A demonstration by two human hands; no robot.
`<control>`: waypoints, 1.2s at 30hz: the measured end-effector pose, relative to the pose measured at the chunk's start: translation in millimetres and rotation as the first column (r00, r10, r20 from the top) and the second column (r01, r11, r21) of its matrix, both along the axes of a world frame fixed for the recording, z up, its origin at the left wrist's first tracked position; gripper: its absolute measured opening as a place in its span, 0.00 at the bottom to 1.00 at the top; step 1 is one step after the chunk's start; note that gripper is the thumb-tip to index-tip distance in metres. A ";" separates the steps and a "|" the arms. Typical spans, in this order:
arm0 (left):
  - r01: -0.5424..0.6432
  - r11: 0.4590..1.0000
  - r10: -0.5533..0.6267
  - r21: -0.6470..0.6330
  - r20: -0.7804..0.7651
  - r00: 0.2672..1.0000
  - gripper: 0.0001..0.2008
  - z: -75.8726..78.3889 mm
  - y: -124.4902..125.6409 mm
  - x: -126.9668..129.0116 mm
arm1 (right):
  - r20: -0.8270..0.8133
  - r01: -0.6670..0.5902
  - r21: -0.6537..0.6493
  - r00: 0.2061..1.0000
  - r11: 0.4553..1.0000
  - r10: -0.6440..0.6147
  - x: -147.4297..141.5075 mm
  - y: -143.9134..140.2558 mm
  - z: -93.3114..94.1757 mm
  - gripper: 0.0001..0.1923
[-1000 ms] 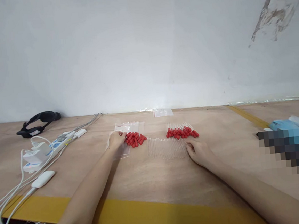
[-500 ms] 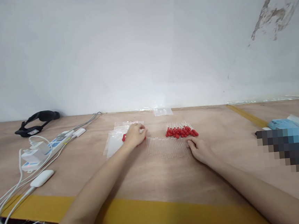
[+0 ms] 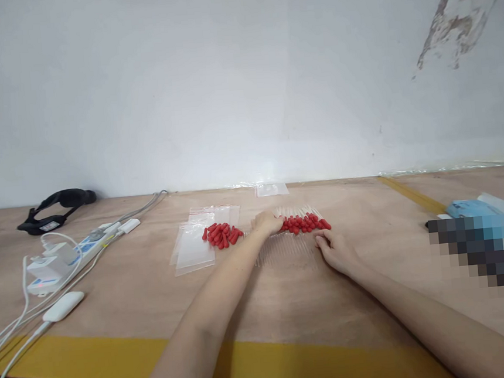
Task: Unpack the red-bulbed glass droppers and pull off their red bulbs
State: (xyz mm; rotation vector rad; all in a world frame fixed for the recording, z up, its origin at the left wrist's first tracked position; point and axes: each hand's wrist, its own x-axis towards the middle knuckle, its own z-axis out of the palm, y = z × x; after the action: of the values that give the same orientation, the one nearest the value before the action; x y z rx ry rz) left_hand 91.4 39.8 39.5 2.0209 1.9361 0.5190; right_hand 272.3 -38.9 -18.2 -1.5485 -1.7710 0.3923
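My left hand (image 3: pixel 267 223) reaches across to the left end of a row of clear glass droppers with red rubber bulbs (image 3: pixel 305 223). Its fingers are closed and partly hidden; what they hold does not show. Below that row lie several bare clear tubes (image 3: pixel 286 250), side by side. At their right end rests my right hand (image 3: pixel 334 250), thumb and forefinger pinched together; anything thin between them is too faint to make out. A heap of loose red rubber bulbs (image 3: pixel 223 234) lies left of my left forearm, partly over clear plastic zip bags (image 3: pixel 193 250).
Another small clear bag (image 3: pixel 272 189) lies by the wall. On the left are a power strip (image 3: pixel 91 245) with plugs and cables, a white oval device (image 3: pixel 63 306) and a black strap (image 3: pixel 55 211). A blue packet (image 3: pixel 472 208) sits at the right. Yellow tape (image 3: pixel 267 361) runs along the front edge.
My left hand has moved right, from the loose red bulbs to the left end of the dropper row, uncovering the heap. My right hand stays by the clear tubes. The view has shifted slightly.
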 end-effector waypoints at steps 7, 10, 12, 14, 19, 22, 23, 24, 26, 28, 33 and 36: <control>0.013 0.987 -0.023 0.158 0.066 0.998 0.14 0.1 -21.1 -22.1 | -0.016 0.034 0.115 0.999 0.993 -0.032 -0.7 -0.7 -0.8 0.15; 0.092 0.949 -0.117 0.301 0.068 0.991 0.10 -2.9 -50.3 -49.0 | -0.023 0.043 0.337 0.999 0.941 -0.037 -4.5 -6.4 5.6 0.18; 0.251 0.840 -0.274 0.481 -0.022 0.962 0.10 -7.9 -71.7 -68.6 | 0.033 -0.024 0.485 0.999 0.874 0.009 -9.4 -13.0 12.1 0.20; 0.366 0.761 -0.352 0.536 -0.134 0.926 0.09 -14.6 -89.9 -85.2 | 0.165 -0.150 0.569 0.984 0.809 0.067 -16.1 -20.9 18.4 0.22; 0.522 0.648 -0.444 0.555 -0.282 0.850 0.07 -28.4 -111.0 -98.2 | 0.505 -0.452 0.541 0.849 0.710 0.156 -36.1 -36.1 23.6 0.17; 0.547 0.610 -0.457 0.574 -0.308 0.834 0.06 -30.1 -113.1 -92.3 | 0.566 -0.495 0.500 0.808 0.711 0.164 -44.9 -38.4 20.5 0.12; 0.553 0.601 -0.464 0.577 -0.312 0.829 0.06 -29.9 -113.4 -90.1 | 0.570 -0.492 0.489 0.805 0.720 0.163 -46.9 -38.5 19.3 0.12; 0.558 0.592 -0.471 0.582 -0.311 0.825 0.06 -29.5 -113.8 -88.2 | 0.569 -0.488 0.479 0.806 0.730 0.165 -48.5 -38.6 18.2 0.11; 0.562 0.574 -0.489 0.596 -0.301 0.819 0.07 -28.7 -114.8 -85.5 | 0.556 -0.485 0.458 0.810 0.746 0.185 -51.1 -39.1 16.7 0.11; 0.580 0.552 -0.514 0.599 -0.303 0.802 0.11 -28.6 -116.2 -83.6 | 0.530 -0.489 0.435 0.818 0.756 0.224 -53.7 -40.7 16.0 0.11; 0.677 0.490 -0.556 0.548 -0.402 0.728 0.08 -30.9 -118.5 -79.9 | 0.469 -0.509 0.376 0.825 0.774 0.314 -61.2 -46.4 16.2 0.12; 0.704 0.489 -0.545 0.514 -0.450 0.707 0.09 -31.0 -118.9 -78.8 | 0.466 -0.532 0.363 0.815 0.765 0.345 -62.9 -47.7 17.3 0.12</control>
State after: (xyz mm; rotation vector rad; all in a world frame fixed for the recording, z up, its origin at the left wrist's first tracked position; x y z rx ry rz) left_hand 12.6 -79.0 8.5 3.1518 0.9363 0.8769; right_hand 209.4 -86.6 -0.9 -0.8631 -2.3280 -0.1466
